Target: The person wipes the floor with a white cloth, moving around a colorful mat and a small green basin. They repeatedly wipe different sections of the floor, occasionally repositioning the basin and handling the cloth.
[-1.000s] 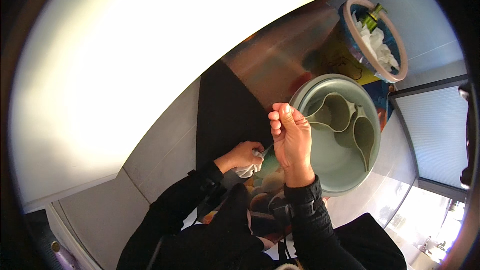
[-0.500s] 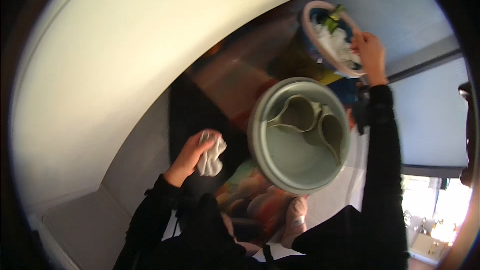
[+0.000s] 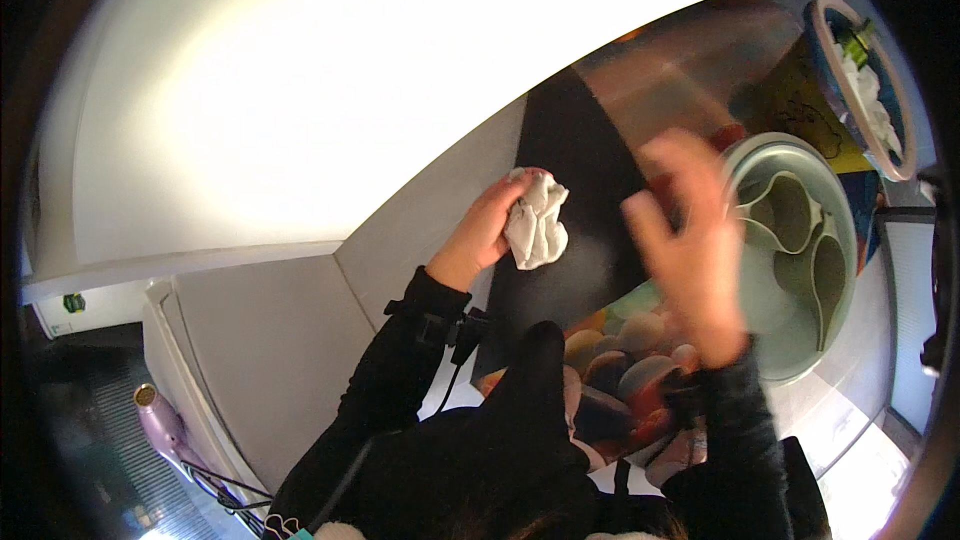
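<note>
My left hand, at the middle, is closed around a crumpled white cloth. The cloth bunches out past the fingertips. To its right is my right hand, smeared by motion. Its thumb and fingers are apart and I see nothing between them. Behind that hand stands a round, pale green tub with curved raised pieces inside, partly covered by the hand. Farther right, a bin with a pink rim holds white crumpled tissues and something green.
A large white curved surface fills the upper left. Below it is a grey box-like ledge. A purple hair dryer with a black cord lies at lower left. A mat printed with pebbles covers the floor by my feet.
My right hand has left the bin and come back toward the left hand, fingers apart. My view has turned left, so the tub and bin sit farther right. The cloth stays in my left hand.
</note>
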`<state>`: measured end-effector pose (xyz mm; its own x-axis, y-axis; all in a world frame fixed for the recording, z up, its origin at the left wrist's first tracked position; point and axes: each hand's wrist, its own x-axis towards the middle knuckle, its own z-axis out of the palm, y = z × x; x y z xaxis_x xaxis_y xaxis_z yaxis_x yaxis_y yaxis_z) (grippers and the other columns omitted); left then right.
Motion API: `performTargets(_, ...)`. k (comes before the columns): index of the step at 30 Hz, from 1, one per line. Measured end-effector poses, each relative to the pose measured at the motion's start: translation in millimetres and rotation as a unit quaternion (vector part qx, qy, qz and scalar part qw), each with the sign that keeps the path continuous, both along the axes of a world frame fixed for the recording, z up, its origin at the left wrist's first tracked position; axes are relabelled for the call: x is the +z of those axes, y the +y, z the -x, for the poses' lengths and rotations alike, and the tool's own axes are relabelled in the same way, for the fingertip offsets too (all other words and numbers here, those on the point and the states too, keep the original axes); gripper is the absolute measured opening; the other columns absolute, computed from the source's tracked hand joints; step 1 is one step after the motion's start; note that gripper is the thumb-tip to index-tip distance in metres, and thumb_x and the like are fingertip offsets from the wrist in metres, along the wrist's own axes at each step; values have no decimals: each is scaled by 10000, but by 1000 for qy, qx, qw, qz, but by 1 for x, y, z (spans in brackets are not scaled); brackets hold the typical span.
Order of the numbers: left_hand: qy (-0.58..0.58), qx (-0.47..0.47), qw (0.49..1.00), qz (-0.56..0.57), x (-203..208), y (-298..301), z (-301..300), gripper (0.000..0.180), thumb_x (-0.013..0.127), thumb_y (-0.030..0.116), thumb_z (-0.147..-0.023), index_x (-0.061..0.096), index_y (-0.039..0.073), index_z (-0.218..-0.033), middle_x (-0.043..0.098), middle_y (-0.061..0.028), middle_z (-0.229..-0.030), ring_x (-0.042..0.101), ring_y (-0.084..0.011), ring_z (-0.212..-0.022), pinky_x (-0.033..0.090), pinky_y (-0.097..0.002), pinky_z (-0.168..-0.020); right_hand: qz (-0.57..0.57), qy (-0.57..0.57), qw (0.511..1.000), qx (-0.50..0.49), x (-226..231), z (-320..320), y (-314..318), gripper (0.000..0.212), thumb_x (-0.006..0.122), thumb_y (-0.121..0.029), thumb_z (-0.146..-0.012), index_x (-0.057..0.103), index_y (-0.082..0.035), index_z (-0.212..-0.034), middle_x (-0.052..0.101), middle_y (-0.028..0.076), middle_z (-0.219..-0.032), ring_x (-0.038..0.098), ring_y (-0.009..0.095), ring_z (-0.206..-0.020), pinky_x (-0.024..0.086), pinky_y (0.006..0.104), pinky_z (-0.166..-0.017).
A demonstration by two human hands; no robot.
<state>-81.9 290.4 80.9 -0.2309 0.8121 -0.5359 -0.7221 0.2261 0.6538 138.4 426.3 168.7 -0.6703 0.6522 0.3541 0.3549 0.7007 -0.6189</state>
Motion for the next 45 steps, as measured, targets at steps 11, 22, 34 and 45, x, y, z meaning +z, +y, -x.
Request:
performTargets(11, 126, 218, 954, 162, -51, -106, 132, 467, 454, 376, -1022, 569, -23, -1234, 645, -150, -1163, 637, -270, -1040, 544, -375, -871, 675, 115, 724, 78, -170, 170, -134, 259, 671, -214, -909, 569, -2, -1018, 662, 121, -1015, 638, 227, -1027, 498, 363, -872)
performTargets(22, 669, -9, 645, 370, -70, -159, 108, 275, 600, 270, -923, 703, 21, -974, 712, -151, -935, 680, -307, -854, 518, -400, -747, 397, 18, 917, 29, -198, 132, -148, 305, 601, -68, -876, 486, 28, -1141, 627, 204, -1090, 645, 320, -1029, 498, 392, -897)
performTargets(34, 558, 167, 788, 199, -49, -150, 131, 262, 489, 221, -991, 580, 15, -1125, 610, -80, -1090, 588, -203, -947, 474, -340, -846, 519, 16, 843, 142, -148, 160, -147, 572, 701, -240, -850, 449, 8, -1299, 578, 201, -1259, 623, 303, -1100, 496, 369, -919)
performTargets(45, 305, 293, 903, -74, 4, -116, 108, 415, 380, 267, -1013, 504, 15, -1318, 560, -140, -1299, 495, -281, -1260, 370, -474, -1070, 880, 246, 405, 32, -122, 198, -128, 490, 667, -258, -881, 481, -10, -1260, 548, 142, -1237, 507, 238, -1199, 405, 423, -1027)
